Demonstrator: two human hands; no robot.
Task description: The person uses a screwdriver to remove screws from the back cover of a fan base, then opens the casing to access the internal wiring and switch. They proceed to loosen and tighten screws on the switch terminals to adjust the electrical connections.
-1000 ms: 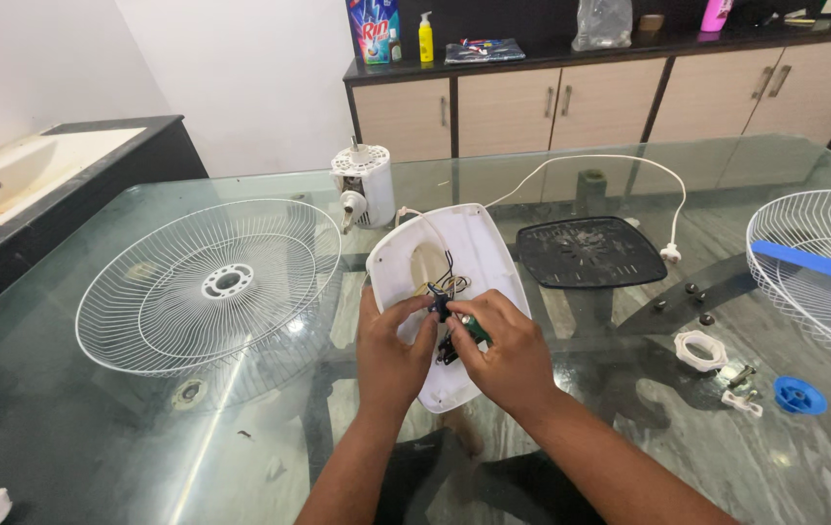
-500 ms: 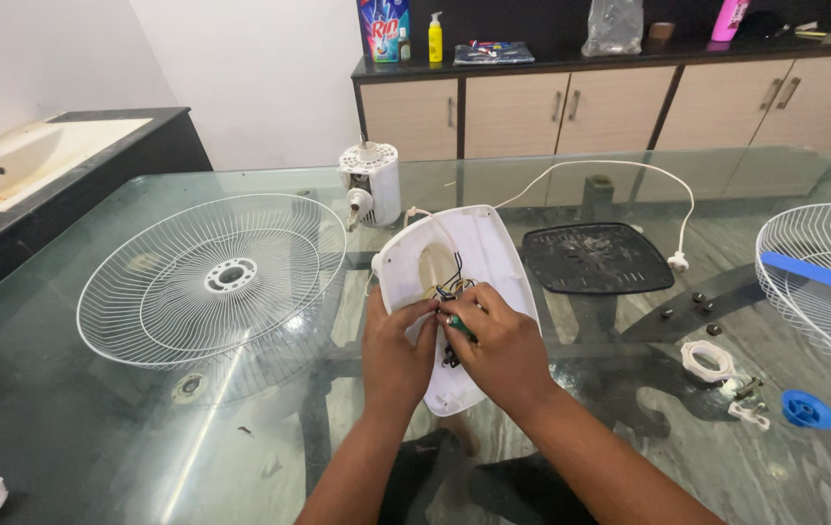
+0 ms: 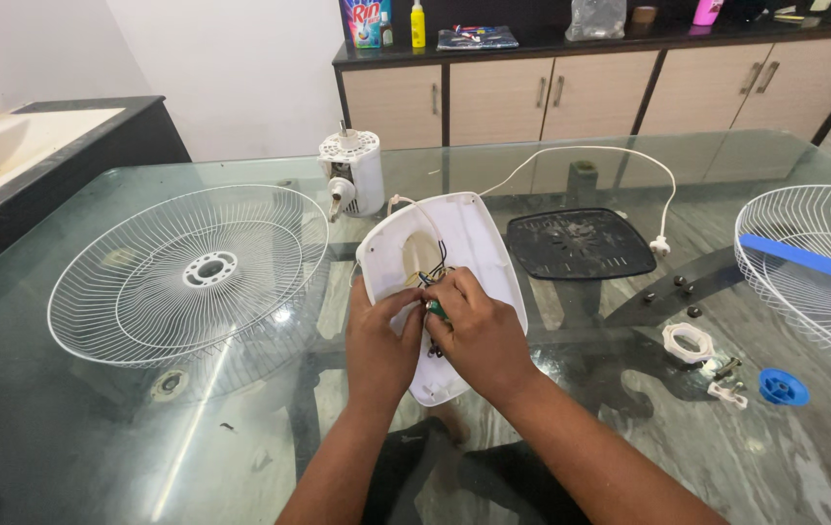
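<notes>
Both bare forearms reach forward and converge, the left hand (image 3: 381,335) curled with fingers bent inward, the right hand (image 3: 479,335) arched beside it (thumbs nearly touching), fingertips of each pinched together in a tight grip.

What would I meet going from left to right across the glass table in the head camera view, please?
White wire fan guard → white motor housing → white fan base shell under left hand and right hand → black base plate → white ring nut → blue cap.
</notes>
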